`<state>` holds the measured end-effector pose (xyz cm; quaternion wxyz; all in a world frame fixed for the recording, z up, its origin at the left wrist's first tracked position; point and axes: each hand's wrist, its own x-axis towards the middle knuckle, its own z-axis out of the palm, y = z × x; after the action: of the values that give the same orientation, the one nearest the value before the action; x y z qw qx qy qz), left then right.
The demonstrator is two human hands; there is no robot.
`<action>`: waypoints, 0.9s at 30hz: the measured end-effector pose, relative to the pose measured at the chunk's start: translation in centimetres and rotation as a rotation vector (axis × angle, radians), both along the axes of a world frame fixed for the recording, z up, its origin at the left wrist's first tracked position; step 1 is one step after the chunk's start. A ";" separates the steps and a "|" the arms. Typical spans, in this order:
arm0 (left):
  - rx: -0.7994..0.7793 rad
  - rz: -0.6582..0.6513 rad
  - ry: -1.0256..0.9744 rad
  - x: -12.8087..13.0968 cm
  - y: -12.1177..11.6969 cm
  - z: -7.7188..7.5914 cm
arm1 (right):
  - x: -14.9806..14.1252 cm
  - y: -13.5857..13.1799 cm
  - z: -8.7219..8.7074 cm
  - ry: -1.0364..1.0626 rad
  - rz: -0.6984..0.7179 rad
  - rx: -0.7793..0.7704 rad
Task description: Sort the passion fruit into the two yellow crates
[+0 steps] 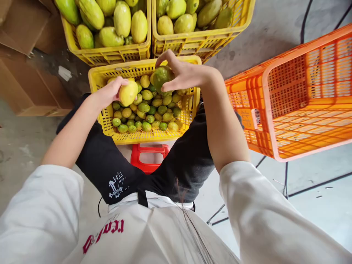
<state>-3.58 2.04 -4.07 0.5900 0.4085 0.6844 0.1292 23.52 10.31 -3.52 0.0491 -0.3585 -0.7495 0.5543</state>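
Observation:
My left hand (114, 90) is closed round a yellow lemon (128, 93) above the left side of a yellow crate (129, 138). To the right, over the back of the same crate, my right hand (180, 72) grips a greener lemon (162, 79), with the thumb below it and the fingers curled over its top. Beneath both hands, the crate holds many small green and yellow lemons (143, 107), some hidden behind the hands.
Two more yellow crates hold larger green-yellow fruits (122, 18) at the back. An orange crate (275, 99) lies at the right, its opening towards me. Cardboard boxes (33, 80) stand left. A red stool (150, 168) shows between my knees; black cables (319, 186) cross the floor.

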 end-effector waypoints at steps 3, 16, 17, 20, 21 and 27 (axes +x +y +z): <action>0.052 0.178 -0.286 0.9 -0.5 2.3 | -0.3 -0.9 1.4 0.245 -0.077 -0.199; -0.021 0.670 -0.671 2.6 -1.2 3.0 | -5.9 -5.1 2.4 0.643 -0.672 -0.953; -0.023 0.706 -0.728 2.7 -1.1 3.3 | -5.9 -5.1 2.3 0.702 -0.705 -1.011; -0.037 0.774 -0.829 2.8 -0.7 3.5 | -5.9 -5.3 2.6 0.799 -0.791 -1.124; -0.043 0.781 -0.838 2.8 -0.6 3.4 | -5.9 -5.3 2.8 0.794 -0.824 -1.140; -0.011 0.749 -0.832 3.3 -0.1 2.0 | -5.4 -5.9 3.2 0.677 -0.933 -1.212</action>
<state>-0.27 1.89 -2.03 0.7264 0.0488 0.4928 0.4765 18.09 4.36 -0.36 0.2947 -0.4103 -0.0412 0.8620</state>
